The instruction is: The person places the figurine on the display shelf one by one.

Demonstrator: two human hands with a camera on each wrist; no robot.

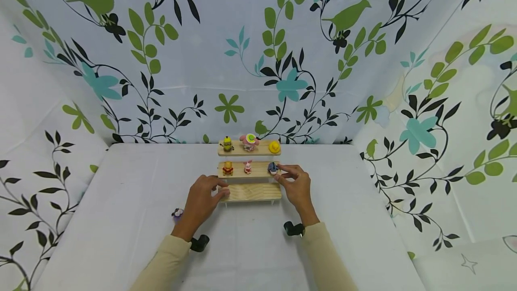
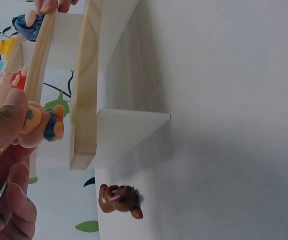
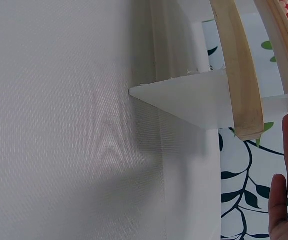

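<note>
A three-step wooden shelf [image 1: 250, 192] stands on the white table. My left hand [image 1: 210, 192] is at the left end of its lowest step and holds a small orange and blue figure [image 2: 43, 125] between thumb and fingers; the head view hides this figure. My right hand [image 1: 287, 175] pinches a blue figure [image 1: 273, 168] at the right end of the middle step; the left wrist view shows that blue figure [image 2: 28, 25] too. A yellow bear figure [image 1: 228, 168] and a pink figure [image 1: 247, 167] stand on the same step.
The top step carries a yellow goggled figure [image 1: 227, 143], a pink hatted figure [image 1: 249, 142] and a yellow duck [image 1: 274, 147]. A small brown figure [image 2: 120, 198] lies on the table left of the shelf. Patterned cloth walls close in the table [image 1: 121, 201].
</note>
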